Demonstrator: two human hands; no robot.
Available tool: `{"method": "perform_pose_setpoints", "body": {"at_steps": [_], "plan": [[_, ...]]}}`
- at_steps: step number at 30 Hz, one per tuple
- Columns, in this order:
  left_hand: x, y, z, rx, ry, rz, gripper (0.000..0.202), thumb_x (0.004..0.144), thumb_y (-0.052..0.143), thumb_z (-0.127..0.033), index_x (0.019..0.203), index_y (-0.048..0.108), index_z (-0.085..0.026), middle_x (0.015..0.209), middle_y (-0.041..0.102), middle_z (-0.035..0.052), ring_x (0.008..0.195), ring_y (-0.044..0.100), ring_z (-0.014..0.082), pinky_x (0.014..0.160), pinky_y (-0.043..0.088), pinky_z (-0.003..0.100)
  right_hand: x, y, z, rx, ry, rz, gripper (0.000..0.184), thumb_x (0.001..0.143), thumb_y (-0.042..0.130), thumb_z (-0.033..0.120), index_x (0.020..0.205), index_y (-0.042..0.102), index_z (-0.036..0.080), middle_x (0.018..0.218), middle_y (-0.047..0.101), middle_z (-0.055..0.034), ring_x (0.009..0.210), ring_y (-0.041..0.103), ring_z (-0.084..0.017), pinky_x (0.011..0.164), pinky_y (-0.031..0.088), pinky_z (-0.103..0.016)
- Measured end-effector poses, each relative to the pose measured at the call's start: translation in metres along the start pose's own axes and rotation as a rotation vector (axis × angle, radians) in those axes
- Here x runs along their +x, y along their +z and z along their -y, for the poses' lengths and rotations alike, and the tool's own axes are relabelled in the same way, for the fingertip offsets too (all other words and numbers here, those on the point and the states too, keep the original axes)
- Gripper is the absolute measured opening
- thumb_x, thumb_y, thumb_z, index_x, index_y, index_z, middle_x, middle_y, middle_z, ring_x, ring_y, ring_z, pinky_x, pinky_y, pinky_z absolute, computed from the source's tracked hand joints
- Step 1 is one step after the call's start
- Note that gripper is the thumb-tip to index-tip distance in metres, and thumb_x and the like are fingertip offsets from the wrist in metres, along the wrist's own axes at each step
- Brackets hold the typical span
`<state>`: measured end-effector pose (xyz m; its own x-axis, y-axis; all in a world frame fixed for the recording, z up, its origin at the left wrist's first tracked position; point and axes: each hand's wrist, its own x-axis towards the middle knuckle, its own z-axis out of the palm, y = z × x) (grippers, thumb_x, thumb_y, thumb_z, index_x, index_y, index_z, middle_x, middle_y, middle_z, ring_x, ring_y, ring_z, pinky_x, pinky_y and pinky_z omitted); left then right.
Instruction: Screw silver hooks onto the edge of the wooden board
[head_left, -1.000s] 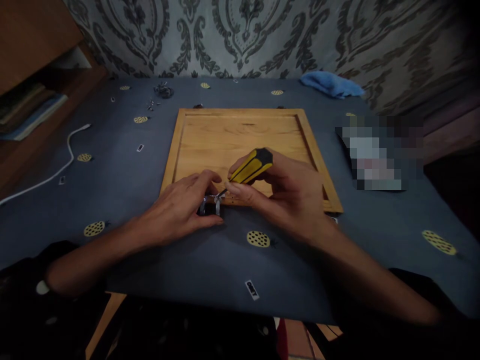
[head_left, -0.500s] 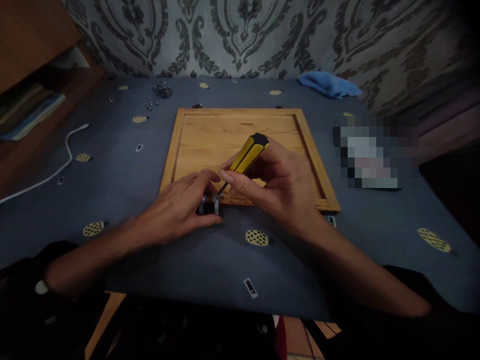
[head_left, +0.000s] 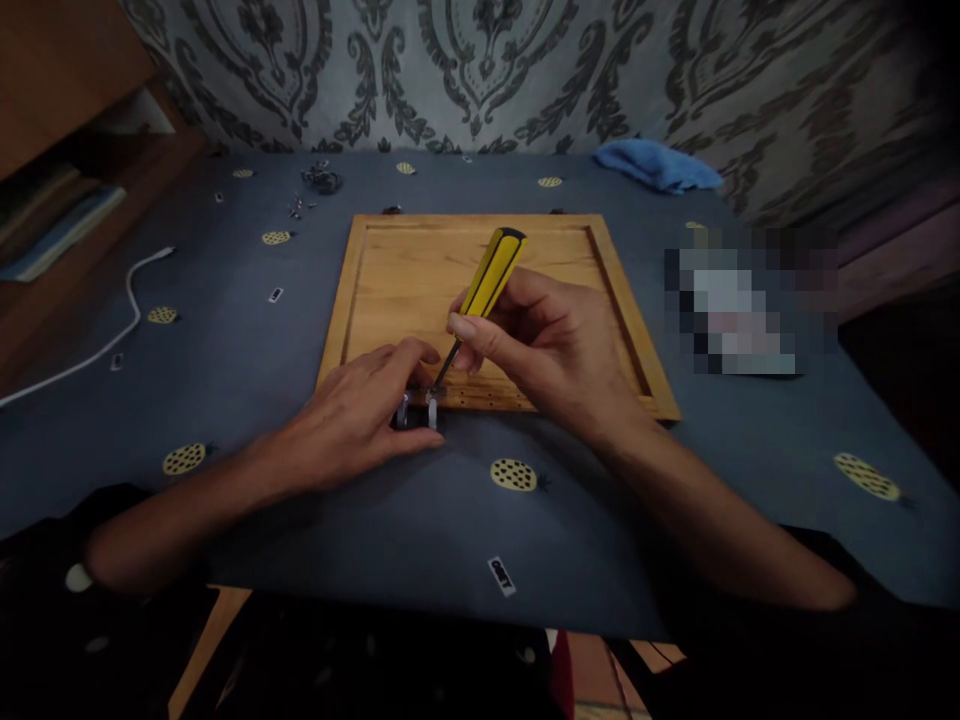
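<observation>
In the head view a framed wooden panel [head_left: 465, 260] lies flat on the table in front of me. My left hand [head_left: 345, 410] is at its near edge, thumb and fingers closed around a small black fitting with shiny pale rims [head_left: 433, 413], which looks like a caster. My right hand [head_left: 555, 340] pinches the yellow-and-black handle of a screwdriver [head_left: 491, 272]. The shaft slants down to the left, and its tip meets the top of the fitting at the panel edge. Whether a screw sits under the tip is too small to tell. Several small holes run along that edge.
Small metal parts [head_left: 300, 207] and a dark tangled bundle [head_left: 322, 178] lie at the back left. A white cable [head_left: 133, 300] runs along the left. At the back right is a blue cloth [head_left: 660, 166], with a blurred-out object [head_left: 735, 310] nearer on the right.
The screwdriver handle has swung more upright, and my right fingers have shifted their hold lower on it. My left hand stays at the fitting.
</observation>
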<state>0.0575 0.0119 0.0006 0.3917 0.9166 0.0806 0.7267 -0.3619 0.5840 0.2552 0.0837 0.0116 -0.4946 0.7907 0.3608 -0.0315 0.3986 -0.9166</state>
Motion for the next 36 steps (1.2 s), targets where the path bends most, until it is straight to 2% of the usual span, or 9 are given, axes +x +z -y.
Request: {"method": "perform_pose_setpoints", "body": {"at_steps": [9, 19, 27, 32, 36], "plan": [[0.000, 0.000, 0.000, -0.011, 0.000, 0.004, 0.043, 0.083, 0.077, -0.039, 0.112, 0.048, -0.025, 0.112, 0.069, 0.0037, 0.101, 0.068, 0.0242, 0.082, 0.051, 0.037, 0.013, 0.006, -0.005, -0.011, -0.006, 0.016, 0.038, 0.084, 0.078, 0.054, 0.075, 0.059, 0.022, 0.064, 0.063, 0.0045, 0.055, 0.063, -0.011, 0.053, 0.051, -0.026], [0.001, 0.001, 0.001, -0.017, -0.013, -0.007, 0.051, 0.081, 0.080, -0.042, 0.117, 0.047, -0.026, 0.112, 0.071, 0.0037, 0.102, 0.069, 0.0255, 0.082, 0.052, 0.038, 0.020, 0.005, -0.013, -0.010, 0.003, 0.029, 0.040, 0.085, 0.078, 0.053, 0.071, 0.055, 0.023, 0.061, 0.062, 0.0052, 0.052, 0.060, -0.010, 0.053, 0.053, -0.025], [0.000, -0.002, -0.003, -0.015, -0.014, 0.014, 0.046, 0.084, 0.078, -0.036, 0.116, 0.046, -0.025, 0.110, 0.070, 0.0034, 0.098, 0.069, 0.0235, 0.082, 0.052, 0.036, 0.004, 0.001, 0.002, 0.044, -0.030, 0.086, 0.037, 0.086, 0.075, 0.056, 0.082, 0.061, 0.022, 0.070, 0.066, 0.0031, 0.061, 0.065, -0.012, 0.058, 0.056, -0.027], [0.000, -0.001, -0.001, -0.034, -0.035, 0.016, 0.057, 0.082, 0.079, -0.037, 0.125, 0.044, -0.025, 0.114, 0.070, 0.0047, 0.101, 0.070, 0.0244, 0.087, 0.053, 0.039, -0.008, 0.001, 0.012, -0.015, -0.060, -0.080, 0.035, 0.086, 0.075, 0.057, 0.085, 0.063, 0.024, 0.073, 0.065, 0.0025, 0.060, 0.065, -0.013, 0.056, 0.056, -0.028], [0.000, -0.001, -0.001, -0.061, -0.048, 0.018, 0.054, 0.082, 0.079, -0.039, 0.122, 0.046, -0.025, 0.117, 0.070, 0.0060, 0.102, 0.071, 0.0242, 0.088, 0.054, 0.039, -0.011, 0.001, 0.007, -0.032, -0.066, -0.071, 0.034, 0.087, 0.075, 0.056, 0.083, 0.062, 0.025, 0.070, 0.064, 0.0021, 0.059, 0.065, -0.014, 0.055, 0.055, -0.030]]}}
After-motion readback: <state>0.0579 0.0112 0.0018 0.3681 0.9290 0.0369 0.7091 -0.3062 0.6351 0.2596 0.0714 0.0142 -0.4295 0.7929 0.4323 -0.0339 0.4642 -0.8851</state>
